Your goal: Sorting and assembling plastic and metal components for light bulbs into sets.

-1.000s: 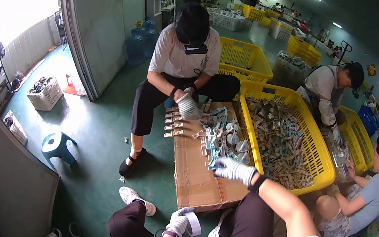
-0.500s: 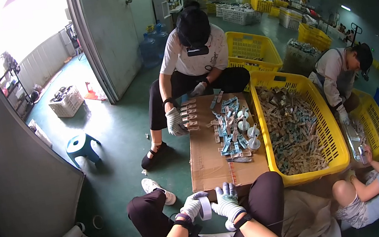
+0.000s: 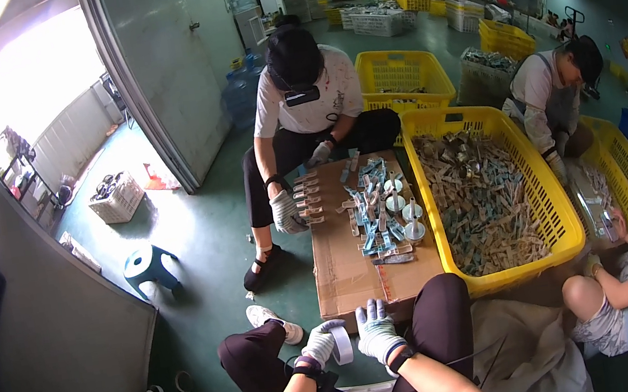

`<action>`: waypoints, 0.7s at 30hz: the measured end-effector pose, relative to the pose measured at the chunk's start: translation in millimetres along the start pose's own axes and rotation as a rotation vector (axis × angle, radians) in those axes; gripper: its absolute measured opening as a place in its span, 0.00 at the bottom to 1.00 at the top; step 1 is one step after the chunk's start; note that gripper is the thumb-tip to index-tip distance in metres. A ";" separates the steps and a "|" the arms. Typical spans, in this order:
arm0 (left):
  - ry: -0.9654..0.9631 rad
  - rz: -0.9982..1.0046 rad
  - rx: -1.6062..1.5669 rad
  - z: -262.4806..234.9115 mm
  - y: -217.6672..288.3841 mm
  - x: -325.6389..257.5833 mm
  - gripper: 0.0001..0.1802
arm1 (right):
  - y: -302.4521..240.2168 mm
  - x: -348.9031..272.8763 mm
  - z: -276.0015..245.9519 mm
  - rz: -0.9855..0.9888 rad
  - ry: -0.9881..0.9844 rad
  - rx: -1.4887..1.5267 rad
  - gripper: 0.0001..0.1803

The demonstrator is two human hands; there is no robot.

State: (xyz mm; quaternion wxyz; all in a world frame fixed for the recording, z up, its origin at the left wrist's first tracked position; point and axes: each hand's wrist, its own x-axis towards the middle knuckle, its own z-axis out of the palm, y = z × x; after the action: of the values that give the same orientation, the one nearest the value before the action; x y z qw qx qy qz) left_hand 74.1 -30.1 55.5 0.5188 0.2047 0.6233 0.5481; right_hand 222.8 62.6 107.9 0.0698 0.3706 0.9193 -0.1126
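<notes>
My left hand, in a striped knit glove, is closed around a roll of white tape. Gloved alike, my right hand has its fingers stretched out by the near edge of a cardboard surface and holds nothing visible. On the cardboard lies a heap of light blue and clear plastic clips. Several round white pieces with upright stems stand at the heap's right side. A row of clips lines the far left edge, touched by the gloved hand of a person seated opposite.
A yellow crate full of loose clips stands right of the cardboard, with another yellow crate behind it. Two people work at the right. A blue stool stands left; sacking lies by my right knee.
The whole view has shifted slightly as my head turned. My left hand still grips the tape roll, and my right hand stays spread near the cardboard edge.
</notes>
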 end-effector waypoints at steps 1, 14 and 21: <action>0.008 0.010 -0.010 -1.0 0.9 -0.8 0.22 | -1.1 -0.5 -4.3 -0.012 -0.020 0.030 0.42; 0.015 -0.013 -0.030 1.5 -9.3 8.8 0.18 | 6.8 -2.9 0.2 -0.029 0.021 0.063 0.41; 0.021 0.003 -0.060 -1.9 -12.3 12.2 0.14 | 5.2 -3.3 0.6 -0.038 0.032 0.044 0.40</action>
State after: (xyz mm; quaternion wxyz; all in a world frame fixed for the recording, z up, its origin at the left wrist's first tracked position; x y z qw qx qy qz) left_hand 71.7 -24.8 39.1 0.5173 0.1843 0.6117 0.5695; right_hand 228.8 63.9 107.2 0.0448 0.3560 0.9246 -0.1281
